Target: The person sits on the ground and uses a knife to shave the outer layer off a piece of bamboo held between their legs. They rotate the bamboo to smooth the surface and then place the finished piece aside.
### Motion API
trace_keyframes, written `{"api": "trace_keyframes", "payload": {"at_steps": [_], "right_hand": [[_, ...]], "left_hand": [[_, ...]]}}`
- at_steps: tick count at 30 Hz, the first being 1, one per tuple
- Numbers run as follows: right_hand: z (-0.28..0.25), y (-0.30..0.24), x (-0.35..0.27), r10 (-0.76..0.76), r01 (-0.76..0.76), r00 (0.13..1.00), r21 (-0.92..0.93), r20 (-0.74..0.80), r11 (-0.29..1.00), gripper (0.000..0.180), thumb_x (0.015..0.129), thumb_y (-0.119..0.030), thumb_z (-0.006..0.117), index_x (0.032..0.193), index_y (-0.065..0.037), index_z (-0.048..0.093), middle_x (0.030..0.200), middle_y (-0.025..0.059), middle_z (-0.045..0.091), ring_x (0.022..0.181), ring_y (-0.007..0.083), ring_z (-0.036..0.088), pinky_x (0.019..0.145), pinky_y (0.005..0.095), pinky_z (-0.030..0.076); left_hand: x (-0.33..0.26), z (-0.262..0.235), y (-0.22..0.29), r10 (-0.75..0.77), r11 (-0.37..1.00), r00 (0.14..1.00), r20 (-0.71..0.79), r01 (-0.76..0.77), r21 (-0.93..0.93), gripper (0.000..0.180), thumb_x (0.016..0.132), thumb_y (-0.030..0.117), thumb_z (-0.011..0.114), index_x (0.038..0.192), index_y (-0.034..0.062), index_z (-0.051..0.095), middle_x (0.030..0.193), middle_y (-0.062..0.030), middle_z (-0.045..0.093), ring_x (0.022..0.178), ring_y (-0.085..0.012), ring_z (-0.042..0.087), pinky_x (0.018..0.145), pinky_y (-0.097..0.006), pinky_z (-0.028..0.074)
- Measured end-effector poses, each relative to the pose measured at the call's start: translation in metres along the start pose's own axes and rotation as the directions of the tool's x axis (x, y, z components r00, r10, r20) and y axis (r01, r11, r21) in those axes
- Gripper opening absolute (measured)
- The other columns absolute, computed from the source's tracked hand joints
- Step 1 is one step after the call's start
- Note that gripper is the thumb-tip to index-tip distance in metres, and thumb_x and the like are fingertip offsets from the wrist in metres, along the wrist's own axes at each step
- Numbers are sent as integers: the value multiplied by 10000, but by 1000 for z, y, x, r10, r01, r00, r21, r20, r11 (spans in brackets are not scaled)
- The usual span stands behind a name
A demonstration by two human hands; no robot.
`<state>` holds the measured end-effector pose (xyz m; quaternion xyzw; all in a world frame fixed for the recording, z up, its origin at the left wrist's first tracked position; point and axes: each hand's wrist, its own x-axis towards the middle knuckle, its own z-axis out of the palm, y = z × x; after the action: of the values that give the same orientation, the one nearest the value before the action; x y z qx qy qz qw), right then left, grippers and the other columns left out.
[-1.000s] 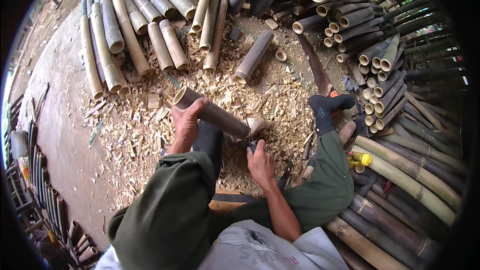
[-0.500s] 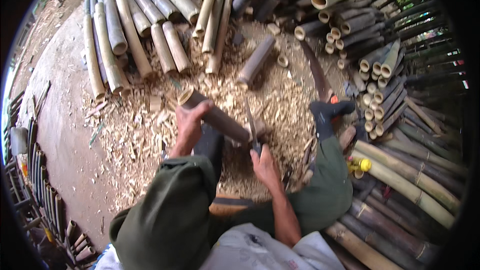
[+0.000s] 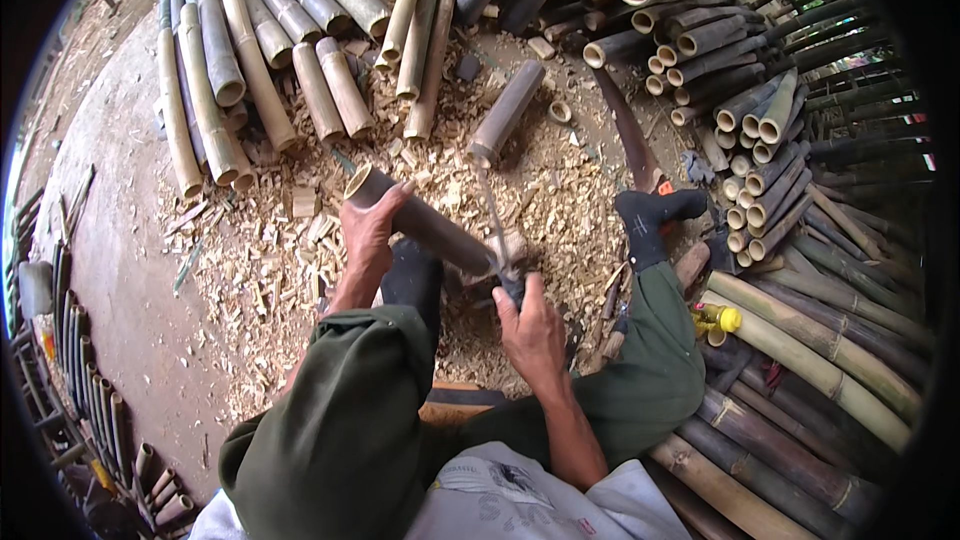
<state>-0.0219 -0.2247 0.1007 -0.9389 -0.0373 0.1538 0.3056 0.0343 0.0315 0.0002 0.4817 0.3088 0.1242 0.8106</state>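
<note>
Seated person working a short bamboo section with a blade over a floor of chips.

Nearest, low in the frame, green-trousered knees spread apart. Just above them the right hand is closed around the handle of a blade whose thin edge rises toward the frame's centre, meeting the bamboo section near its lower end. The left hand grips that section near its open upper end — it lies tilted, left of centre. Wood chips cover the ground around. Farther up, a loose bamboo piece lies alone; long poles fan across the upper left, and cut tubes are stacked at upper right.
</note>
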Motion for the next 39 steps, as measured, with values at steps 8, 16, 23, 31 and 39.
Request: {"api": "trace_keyframes", "payload": {"at_steps": [8, 16, 23, 31, 39], "right_hand": [[48, 62, 12, 276, -246, 953, -215, 122, 945, 378, 1067, -352, 512, 1169, 11, 496, 962, 337, 701, 946, 563, 665, 802, 646, 499], [-29, -12, -5, -21, 68, 982, 256, -185, 964, 345, 1057, -335, 593, 1140, -18, 487, 826, 287, 685, 786, 500, 694, 638, 545, 526], [40, 55, 11, 26, -26, 1000, -60, 2, 998, 355, 1052, -327, 579, 1138, 13, 521, 882, 308, 683, 804, 556, 645, 704, 631, 488], [2, 18, -14, -196, 327, 908, 334, -370, 884, 324, 1015, -182, 652, 1264, -20, 524, 859, 195, 709, 758, 386, 736, 672, 433, 572], [1, 12, 2, 104, -106, 991, 14, 79, 994, 425, 1055, -420, 562, 1152, -12, 497, 852, 331, 677, 840, 556, 659, 682, 620, 502]], "left_hand": [[-17, 33, 2, 131, 986, 986, -105, -118, 119, 527, 712, 170, 977, 1053, -71, 655, 945, -115, 726, 792, -190, 708, 779, -342, 590], [-17, 13, -4, 93, 989, 994, -56, -86, 118, 395, 771, 170, 932, 1000, -57, 704, 917, -103, 730, 782, -180, 708, 749, -321, 580], [-31, 17, 2, 151, 967, 981, 120, -171, 187, 395, 756, 109, 922, 1043, -42, 697, 942, -104, 736, 814, -191, 716, 783, -336, 584], [-14, 13, -2, 54, 997, 992, 113, -60, 53, 413, 760, 116, 924, 1059, -44, 689, 950, -105, 739, 832, -194, 726, 786, -329, 584], [-12, 2, 3, 35, 999, 988, 149, -35, -1, 450, 765, 72, 896, 1131, -32, 657, 1014, -128, 733, 883, -234, 723, 850, -391, 597]]}}
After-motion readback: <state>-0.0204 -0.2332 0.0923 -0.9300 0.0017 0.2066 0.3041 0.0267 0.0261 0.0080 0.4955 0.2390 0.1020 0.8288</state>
